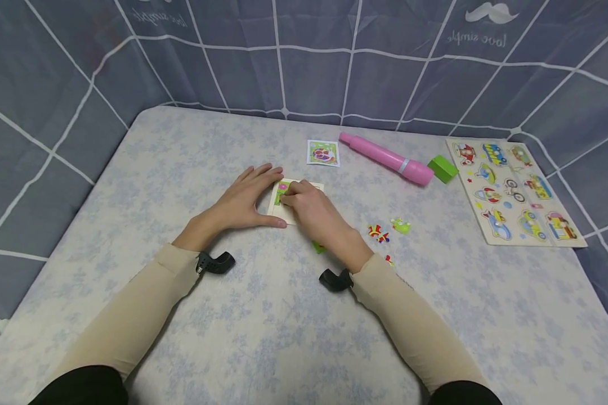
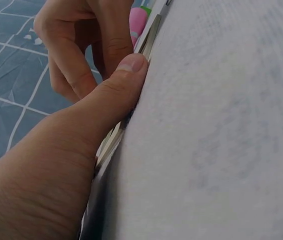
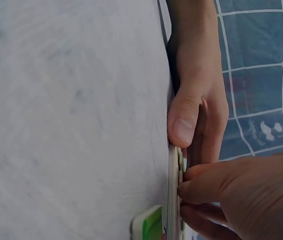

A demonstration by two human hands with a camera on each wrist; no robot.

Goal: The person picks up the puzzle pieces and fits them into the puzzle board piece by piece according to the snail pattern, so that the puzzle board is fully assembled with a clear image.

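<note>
A small pale puzzle board [image 1: 282,213] lies on the table between my hands. My left hand [image 1: 237,203] rests at its left side, fingers extended and spread, the thumb [image 2: 126,75] along the near edge. Over the board, my right hand [image 1: 311,209] has its fingers bent down and pinches a thin puzzle piece at the board's face, mostly hidden by the fingers. Left of those fingertips shows a green piece with a pink flower [image 1: 282,187] in the board. Another green piece [image 3: 152,225] lies on the table close to the board, partly under my right wrist in the head view.
Right of my right wrist lie a red-and-yellow striped piece [image 1: 378,233], a light green piece [image 1: 400,225] and a small red piece [image 1: 389,260]. Behind are a picture card [image 1: 323,153], a pink tube [image 1: 385,158] and a green block [image 1: 442,169]. A large picture puzzle [image 1: 496,211] lies far right.
</note>
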